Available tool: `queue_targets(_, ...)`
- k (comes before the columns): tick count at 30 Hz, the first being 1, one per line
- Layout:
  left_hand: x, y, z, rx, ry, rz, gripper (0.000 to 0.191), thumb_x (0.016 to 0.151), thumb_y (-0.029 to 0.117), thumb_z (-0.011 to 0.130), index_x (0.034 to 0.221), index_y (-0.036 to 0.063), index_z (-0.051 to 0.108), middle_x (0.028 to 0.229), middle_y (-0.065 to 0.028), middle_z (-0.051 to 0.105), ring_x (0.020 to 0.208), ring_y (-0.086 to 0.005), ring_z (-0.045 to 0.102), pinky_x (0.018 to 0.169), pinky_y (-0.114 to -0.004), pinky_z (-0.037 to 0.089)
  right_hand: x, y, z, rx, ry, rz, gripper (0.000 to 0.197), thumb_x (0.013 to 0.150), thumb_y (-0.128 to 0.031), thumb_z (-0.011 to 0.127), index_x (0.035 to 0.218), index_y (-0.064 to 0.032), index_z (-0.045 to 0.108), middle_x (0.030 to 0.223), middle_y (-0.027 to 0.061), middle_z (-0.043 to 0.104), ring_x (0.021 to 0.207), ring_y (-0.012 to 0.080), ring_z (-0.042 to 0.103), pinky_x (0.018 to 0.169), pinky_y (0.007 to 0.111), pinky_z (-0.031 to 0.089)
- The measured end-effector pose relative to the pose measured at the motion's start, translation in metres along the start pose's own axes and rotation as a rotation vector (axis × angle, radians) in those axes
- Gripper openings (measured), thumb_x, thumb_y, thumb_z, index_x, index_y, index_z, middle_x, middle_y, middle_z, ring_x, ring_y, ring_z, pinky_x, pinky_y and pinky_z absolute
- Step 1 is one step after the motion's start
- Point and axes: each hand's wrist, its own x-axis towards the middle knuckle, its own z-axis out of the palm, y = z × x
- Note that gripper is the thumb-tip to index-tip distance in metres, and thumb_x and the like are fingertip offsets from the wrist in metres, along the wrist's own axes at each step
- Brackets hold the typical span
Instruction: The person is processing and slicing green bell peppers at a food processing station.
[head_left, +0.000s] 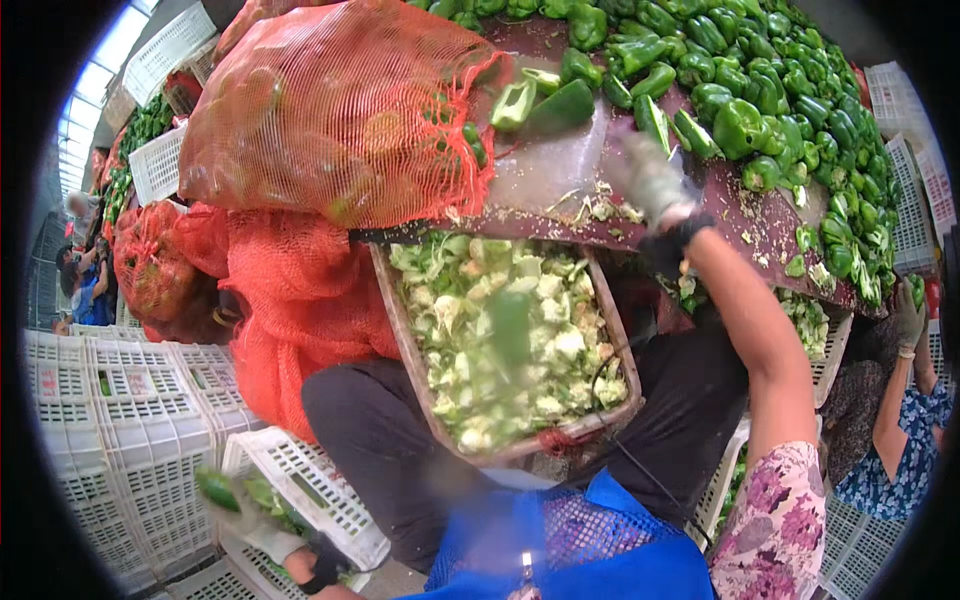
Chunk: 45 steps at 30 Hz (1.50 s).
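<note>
My left hand (259, 525), in a pale glove with a black band at the wrist, reaches low to the left over a white plastic crate (330, 502). A green bell pepper piece (217, 489) is at its fingers. My right hand (656, 176), gloved and motion-blurred, is over the dark red work surface, close to cut green peppers (651, 124); whether it holds anything is unclear. Halved peppers (514, 105) lie further left, by the mesh bag. Between my knees stands a tub (630, 390) full of pepper cores and seeds (551, 322). A blurred green piece (510, 326) shows above them.
Whole green bell peppers (757, 82) are heaped at the back and right. A red mesh bag (330, 120) of produce lies at the left on the surface (720, 202). Stacked white crates (142, 420) stand at my left. A co-worker's gloved hand (909, 319) is at far right.
</note>
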Motion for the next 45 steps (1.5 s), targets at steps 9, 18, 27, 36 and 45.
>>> queue_targets(9, -0.057, 0.157, 0.092, -0.245, -0.394, -0.25, 0.058, 0.097, 0.011, 0.058, 0.149, -0.0031, 0.037, 0.148, -0.0192, 0.045, 0.136, -0.029, 0.044, 0.113, -0.04, 0.034, 0.081, 0.081, 0.031, -0.527, -0.024, 0.236, 0.047, 0.075, -0.031, 0.078, 0.115, -0.0068, 0.07, 0.128, 0.0177, 0.058, 0.114, 0.0338, 0.061, 0.097, 0.045, 0.051)
queue_targets(18, -0.106, 0.258, 0.2, -1.255, -1.25, -1.242, 0.064, 0.101, 0.058, 0.041, 0.145, 0.0105, 0.042, 0.138, -0.016, 0.05, 0.122, -0.0395, 0.056, 0.098, -0.054, 0.049, -0.052, -0.115, -0.023, 0.027, -0.088, -0.89, 0.029, 0.072, -0.011, 0.072, 0.101, -0.015, 0.065, 0.105, 0.0061, 0.058, 0.103, 0.0287, 0.058, 0.085, 0.043, 0.05)
queue_targets(27, -0.134, 0.238, 0.198, -1.831, -1.239, -1.34, 0.052, 0.105, 0.044, 0.042, 0.133, 0.0018, 0.054, 0.127, -0.0158, 0.062, 0.116, -0.0267, 0.061, 0.105, -0.043, 0.047, -0.135, -0.185, -0.033, 0.415, -0.558, -0.827, 0.042, 0.077, -0.025, 0.071, 0.113, -0.0044, 0.062, 0.104, 0.0159, 0.061, 0.1, 0.0337, 0.061, 0.087, 0.044, 0.049)
queue_targets(36, -0.131, 0.223, 0.17, -1.75, -1.054, -1.122, 0.045, 0.101, 0.039, 0.053, 0.126, 0.0021, 0.059, 0.117, -0.0149, 0.066, 0.109, -0.025, 0.064, 0.1, -0.039, 0.05, -0.181, -0.217, -0.014, 0.884, -0.826, -0.277, 0.047, 0.083, -0.018, 0.078, 0.123, -0.0013, 0.059, 0.101, 0.002, 0.062, 0.091, 0.01, 0.059, 0.079, 0.027, 0.05)
queue_targets(45, -0.134, 0.23, 0.153, -1.526, -0.994, -1.033, 0.042, 0.099, 0.036, 0.054, 0.124, 0.0032, 0.058, 0.109, -0.011, 0.068, 0.103, -0.0235, 0.067, 0.091, -0.038, 0.055, -0.183, -0.217, -0.003, 0.332, -0.185, -0.627, 0.036, 0.084, -0.014, 0.075, 0.116, -0.0041, 0.061, 0.098, 0.0155, 0.067, 0.09, 0.029, 0.068, 0.077, 0.036, 0.053)
